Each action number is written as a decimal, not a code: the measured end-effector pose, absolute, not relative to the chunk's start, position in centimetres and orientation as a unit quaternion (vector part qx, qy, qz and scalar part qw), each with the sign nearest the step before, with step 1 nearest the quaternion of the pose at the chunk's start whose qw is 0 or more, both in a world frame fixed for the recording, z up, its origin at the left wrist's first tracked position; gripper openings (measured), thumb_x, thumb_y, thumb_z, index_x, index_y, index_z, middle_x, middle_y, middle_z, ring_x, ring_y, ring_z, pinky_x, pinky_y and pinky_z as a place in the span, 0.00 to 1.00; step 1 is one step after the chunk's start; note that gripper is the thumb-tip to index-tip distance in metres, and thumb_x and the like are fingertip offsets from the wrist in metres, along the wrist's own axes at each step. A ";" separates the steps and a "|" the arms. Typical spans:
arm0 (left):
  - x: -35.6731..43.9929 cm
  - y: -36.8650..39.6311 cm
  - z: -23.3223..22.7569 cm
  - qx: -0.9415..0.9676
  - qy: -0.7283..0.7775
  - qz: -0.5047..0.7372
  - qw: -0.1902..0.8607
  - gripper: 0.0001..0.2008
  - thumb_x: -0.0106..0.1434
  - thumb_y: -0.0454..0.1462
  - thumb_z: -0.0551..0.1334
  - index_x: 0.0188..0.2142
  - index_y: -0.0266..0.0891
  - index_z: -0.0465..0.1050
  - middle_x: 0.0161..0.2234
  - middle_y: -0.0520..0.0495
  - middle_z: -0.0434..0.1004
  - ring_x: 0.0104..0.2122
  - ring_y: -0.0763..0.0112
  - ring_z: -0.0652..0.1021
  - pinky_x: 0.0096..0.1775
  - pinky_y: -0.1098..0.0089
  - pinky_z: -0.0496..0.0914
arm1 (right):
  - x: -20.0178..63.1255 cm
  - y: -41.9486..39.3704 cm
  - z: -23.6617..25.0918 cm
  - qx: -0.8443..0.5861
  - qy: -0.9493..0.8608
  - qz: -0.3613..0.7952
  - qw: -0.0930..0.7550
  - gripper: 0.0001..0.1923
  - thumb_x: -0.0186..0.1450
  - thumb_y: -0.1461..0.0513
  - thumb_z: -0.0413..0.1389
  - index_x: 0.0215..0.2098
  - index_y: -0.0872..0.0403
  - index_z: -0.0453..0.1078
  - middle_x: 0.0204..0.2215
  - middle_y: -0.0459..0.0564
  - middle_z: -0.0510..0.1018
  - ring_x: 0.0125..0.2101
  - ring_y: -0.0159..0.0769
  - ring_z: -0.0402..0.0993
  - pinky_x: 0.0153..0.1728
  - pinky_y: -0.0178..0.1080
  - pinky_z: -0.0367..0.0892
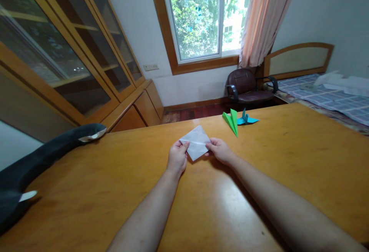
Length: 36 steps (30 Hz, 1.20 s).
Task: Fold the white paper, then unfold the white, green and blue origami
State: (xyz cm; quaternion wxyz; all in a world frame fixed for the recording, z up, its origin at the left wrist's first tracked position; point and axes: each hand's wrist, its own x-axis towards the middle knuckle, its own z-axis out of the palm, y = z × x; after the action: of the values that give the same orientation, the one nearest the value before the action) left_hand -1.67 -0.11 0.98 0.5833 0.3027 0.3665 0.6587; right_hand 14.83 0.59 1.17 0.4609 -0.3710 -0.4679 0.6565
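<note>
A square of pale paper (197, 138), turned corner-up like a diamond and lined with creases, is held near the middle of the far edge of the desk (100, 190); whether its lower corner touches the wood I cannot tell. The left hand (178, 158) is clamped on the left corner, thumb on top, and the right hand (220, 149) pinches the opposite corner likewise. It should be nearly weightless, crisp along its creases yet easily bent between them, unlikely to slip but prone to wrinkling or tearing if pulled taut. Opposite corners look the best hold, with light thumb pressure. Along the far edge, to the right, lie a green paper airplane (231, 120) and a blue origami crane (246, 120).
</note>
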 end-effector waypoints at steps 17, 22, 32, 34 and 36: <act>-0.7 -1.4 0.4 0.547 0.447 0.583 0.402 0.16 0.57 0.41 0.66 0.44 0.38 0.72 0.44 0.39 0.72 0.44 0.63 0.74 0.46 0.68 0.70 | 13.9 -0.3 0.4 -0.340 -0.666 0.398 0.531 0.18 0.62 0.61 0.52 0.49 0.49 0.73 0.50 0.51 0.76 0.51 0.42 0.71 0.55 0.49 0.63; -0.1 -2.0 0.8 0.505 0.371 0.581 0.520 0.27 0.52 0.44 0.71 0.49 0.35 0.70 0.45 0.38 0.75 0.46 0.59 0.75 0.48 0.68 0.70 | 13.6 -1.5 1.1 -0.291 -0.784 0.312 0.452 0.21 0.58 0.65 0.56 0.50 0.52 0.73 0.61 0.56 0.62 0.60 0.45 0.59 0.60 0.49 0.56; -2.5 -0.5 0.4 0.367 0.454 0.572 0.577 0.24 0.48 0.42 0.72 0.41 0.34 0.70 0.38 0.38 0.77 0.28 0.66 0.78 0.23 0.73 0.72 | 15.9 1.1 0.4 -0.460 -0.512 0.375 0.621 0.10 0.57 0.57 0.56 0.34 0.54 0.72 0.29 0.49 0.76 0.30 0.36 0.71 0.33 0.38 0.69; -3.1 -0.7 0.9 0.399 0.449 0.534 0.595 0.24 0.47 0.41 0.73 0.41 0.34 0.71 0.37 0.39 0.77 0.26 0.68 0.77 0.21 0.74 0.71 | 16.4 1.8 0.1 -0.439 -0.460 0.441 0.634 0.18 0.54 0.57 0.58 0.42 0.53 0.70 0.35 0.50 0.76 0.30 0.34 0.71 0.32 0.37 0.68; -3.7 -0.9 1.3 0.432 0.442 0.495 0.611 0.23 0.46 0.41 0.74 0.39 0.34 0.72 0.34 0.40 0.77 0.22 0.71 0.75 0.19 0.76 0.69 | 16.7 2.0 0.1 -0.397 -0.446 0.520 0.611 0.23 0.53 0.57 0.60 0.46 0.52 0.69 0.39 0.51 0.76 0.32 0.34 0.72 0.32 0.36 0.67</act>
State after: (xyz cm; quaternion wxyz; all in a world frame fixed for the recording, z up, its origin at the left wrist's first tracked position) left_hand -3.65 -0.92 1.28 0.6106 0.4323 0.4421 0.4948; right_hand 16.67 1.98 0.09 0.6107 -0.3969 -0.4461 0.5201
